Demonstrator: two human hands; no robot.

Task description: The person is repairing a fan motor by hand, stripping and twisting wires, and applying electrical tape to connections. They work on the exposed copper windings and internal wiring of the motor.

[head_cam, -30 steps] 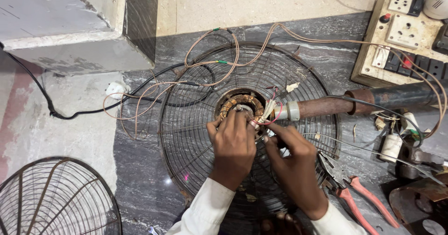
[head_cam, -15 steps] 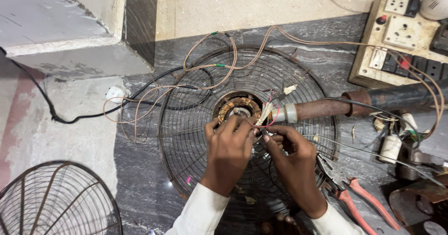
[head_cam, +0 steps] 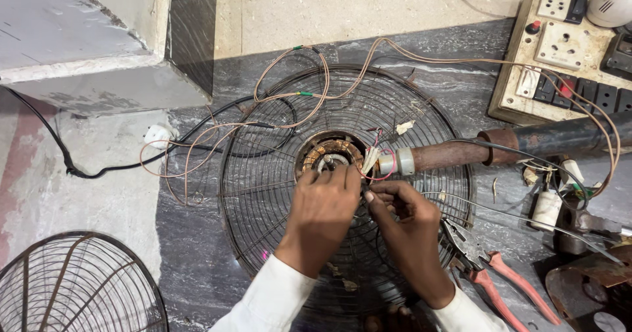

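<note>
Motor winding (head_cam: pixel 331 155) sits bare at the hub of the round wire fan guard (head_cam: pixel 276 193), just beyond the fingertips; leads not yet tidied. Left hand (head_cam: pixel 324 207) has its fingers curled onto the winding's near edge. Right hand (head_cam: pixel 407 219) pinches thin wires (head_cam: pixel 376 167) beside it. Judgement: joining wires under way, reassembly outstanding. Red-handled pliers (head_cam: pixel 490 276) lie right of the right wrist.

Left hand (head_cam: pixel 324 203) and right hand (head_cam: pixel 403 212) lie close together, palms down, fingers curled and pinching.
</note>
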